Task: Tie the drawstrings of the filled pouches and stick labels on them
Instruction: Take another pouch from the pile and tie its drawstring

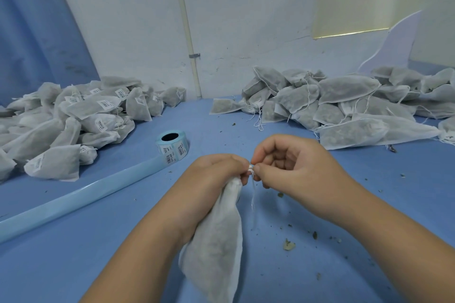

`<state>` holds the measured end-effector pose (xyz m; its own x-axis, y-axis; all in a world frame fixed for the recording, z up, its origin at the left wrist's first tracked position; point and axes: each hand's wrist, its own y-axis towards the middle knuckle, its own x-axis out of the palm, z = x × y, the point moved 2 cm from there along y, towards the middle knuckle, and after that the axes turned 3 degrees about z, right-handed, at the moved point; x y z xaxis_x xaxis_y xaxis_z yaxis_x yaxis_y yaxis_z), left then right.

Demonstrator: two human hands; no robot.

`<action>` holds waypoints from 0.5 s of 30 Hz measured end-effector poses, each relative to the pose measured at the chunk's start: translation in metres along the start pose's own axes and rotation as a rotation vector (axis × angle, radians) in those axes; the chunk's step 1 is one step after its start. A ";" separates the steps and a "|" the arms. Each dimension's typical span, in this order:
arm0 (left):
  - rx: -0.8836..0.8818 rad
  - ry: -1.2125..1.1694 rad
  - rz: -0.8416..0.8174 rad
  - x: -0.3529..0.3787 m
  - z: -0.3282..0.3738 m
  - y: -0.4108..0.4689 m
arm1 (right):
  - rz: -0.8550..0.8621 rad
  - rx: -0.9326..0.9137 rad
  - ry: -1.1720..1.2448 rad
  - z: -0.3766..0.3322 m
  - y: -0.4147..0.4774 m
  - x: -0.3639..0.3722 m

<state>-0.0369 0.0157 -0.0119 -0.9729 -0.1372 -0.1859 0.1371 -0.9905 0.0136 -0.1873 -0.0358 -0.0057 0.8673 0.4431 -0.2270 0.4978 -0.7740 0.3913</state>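
Observation:
A filled white mesh pouch hangs low in the middle, its neck gathered in my left hand. My right hand pinches the white drawstring right at the pouch's neck, and the loose string ends dangle below the fingers. A roll of barcode labels stands on the blue table just beyond my left hand, with its pale blue backing strip trailing to the left.
A heap of labelled pouches lies at the left. A heap of unlabelled pouches with loose strings lies at the right. Dried herb crumbs are scattered on the table. A white wall with a pipe stands behind.

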 end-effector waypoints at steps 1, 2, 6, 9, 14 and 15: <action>0.005 -0.005 0.003 -0.001 0.000 0.000 | -0.006 0.003 0.007 0.000 0.000 0.000; 0.012 -0.005 0.005 -0.001 -0.001 0.001 | -0.009 0.006 0.014 0.000 0.000 0.000; 0.025 -0.044 -0.012 -0.001 -0.002 0.002 | 0.007 0.012 0.027 -0.001 0.000 0.000; 0.013 -0.113 -0.039 0.000 -0.004 0.003 | 0.011 0.016 0.022 -0.003 0.000 0.000; -0.011 -0.172 -0.117 -0.001 -0.008 0.007 | -0.001 0.038 0.053 -0.005 -0.001 0.001; -0.015 -0.186 -0.132 -0.001 -0.008 0.008 | 0.002 0.039 0.063 -0.005 -0.001 0.000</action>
<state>-0.0337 0.0083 -0.0195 -1.0000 -0.0076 -0.0011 0.0076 -0.9999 -0.0138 -0.1875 -0.0325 -0.0014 0.8675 0.4679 -0.1690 0.4964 -0.7914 0.3567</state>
